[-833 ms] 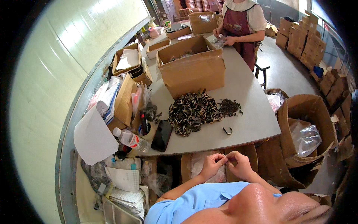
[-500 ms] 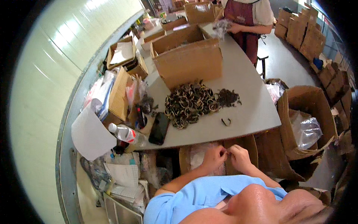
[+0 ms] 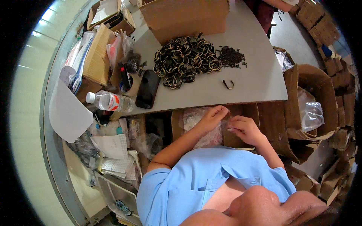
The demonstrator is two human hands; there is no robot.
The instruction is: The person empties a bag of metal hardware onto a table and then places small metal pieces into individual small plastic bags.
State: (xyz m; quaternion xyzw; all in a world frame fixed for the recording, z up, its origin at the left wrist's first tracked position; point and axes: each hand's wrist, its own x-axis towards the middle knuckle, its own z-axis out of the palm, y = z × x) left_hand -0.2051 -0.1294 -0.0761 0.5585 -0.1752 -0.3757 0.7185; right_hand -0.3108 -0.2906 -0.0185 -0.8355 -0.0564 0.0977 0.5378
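Observation:
Above an open carton [image 3: 252,113] at the table's front edge, my left hand [image 3: 214,117] has thumb and fingers pinched together. Close by on its right, my right hand [image 3: 245,130] is also closed at the fingertips. Whatever the fingers hold is too small or too clear to make out. Clear plastic [image 3: 211,139] lies in the carton below. On the table, a heap of dark bronze curved metal rings or shackles [image 3: 184,58] sits beside a small pile of dark screws or pins [image 3: 230,56]. One U-shaped metal piece [image 3: 228,84] lies apart, nearer me.
A large cardboard box [image 3: 184,19] stands behind the heap. At left are a black phone [image 3: 148,89], a clear water bottle [image 3: 109,101] and boxes of papers [image 3: 97,56]. An open carton with plastic [image 3: 311,109] stands at right. A co-worker's arm [image 3: 279,3] shows at the far side.
My view has tilted down, so the table things sit higher in the picture. My hands, close together before, are now slightly apart.

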